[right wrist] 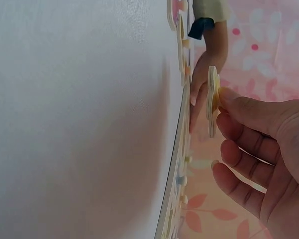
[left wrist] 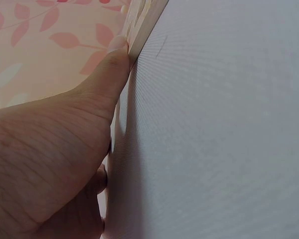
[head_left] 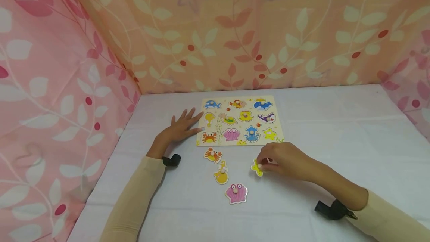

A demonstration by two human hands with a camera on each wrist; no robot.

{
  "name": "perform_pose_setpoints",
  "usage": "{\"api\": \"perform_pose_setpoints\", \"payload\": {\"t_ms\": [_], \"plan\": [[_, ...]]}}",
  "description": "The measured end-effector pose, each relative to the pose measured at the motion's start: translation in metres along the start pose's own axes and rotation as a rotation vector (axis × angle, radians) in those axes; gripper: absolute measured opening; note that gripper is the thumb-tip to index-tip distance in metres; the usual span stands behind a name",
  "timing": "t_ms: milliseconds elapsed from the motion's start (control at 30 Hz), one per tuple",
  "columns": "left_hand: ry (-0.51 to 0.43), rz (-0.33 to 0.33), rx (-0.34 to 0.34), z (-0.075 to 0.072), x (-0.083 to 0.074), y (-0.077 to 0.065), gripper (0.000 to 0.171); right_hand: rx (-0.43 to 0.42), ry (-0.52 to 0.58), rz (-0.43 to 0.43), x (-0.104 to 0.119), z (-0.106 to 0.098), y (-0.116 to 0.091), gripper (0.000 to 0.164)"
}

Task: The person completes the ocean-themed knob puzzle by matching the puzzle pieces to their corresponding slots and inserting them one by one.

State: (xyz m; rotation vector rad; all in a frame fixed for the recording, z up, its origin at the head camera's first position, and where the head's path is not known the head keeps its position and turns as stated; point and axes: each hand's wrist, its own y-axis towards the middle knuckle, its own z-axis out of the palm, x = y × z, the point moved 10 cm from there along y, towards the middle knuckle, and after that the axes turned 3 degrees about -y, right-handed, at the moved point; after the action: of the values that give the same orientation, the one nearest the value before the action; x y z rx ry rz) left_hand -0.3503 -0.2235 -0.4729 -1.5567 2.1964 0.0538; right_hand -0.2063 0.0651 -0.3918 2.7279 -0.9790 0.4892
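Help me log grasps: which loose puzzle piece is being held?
The yellow starfish piece, pinched by the right hand; the loose crab, seahorse and pink shell pieces lie untouched on the table.

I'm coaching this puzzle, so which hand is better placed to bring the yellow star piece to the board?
Probably the right hand: it pinches the yellow star piece and is nearer the star picture on the board. The left hand touches the board's left edge.

My head camera looks forward and down, farther off; my close wrist views skim the tabletop (left wrist: pixel 224 124), sharing the board (head_left: pixel 225 100): left's twelve o'clock, right's six.
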Motion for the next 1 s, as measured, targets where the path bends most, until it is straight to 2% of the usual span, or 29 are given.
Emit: {"api": "perform_pose_setpoints", "payload": {"t_ms": [333, 633, 1000], "plan": [[0.018, -0.005, -0.002, -0.002, -0.003, -0.001, 0.078, -0.03, -0.048, 0.028, -0.01, -0.006, 0.0, 0.018], [0.008, -0.003, 0.0, 0.0, 0.001, 0.0, 0.079, -0.038, -0.087, 0.044, -0.022, -0.01, 0.002, 0.018], [0.008, -0.002, -0.006, 0.001, 0.001, 0.0, 0.078, 0.056, -0.032, 0.075, -0.04, 0.007, 0.001, 0.019]]}}
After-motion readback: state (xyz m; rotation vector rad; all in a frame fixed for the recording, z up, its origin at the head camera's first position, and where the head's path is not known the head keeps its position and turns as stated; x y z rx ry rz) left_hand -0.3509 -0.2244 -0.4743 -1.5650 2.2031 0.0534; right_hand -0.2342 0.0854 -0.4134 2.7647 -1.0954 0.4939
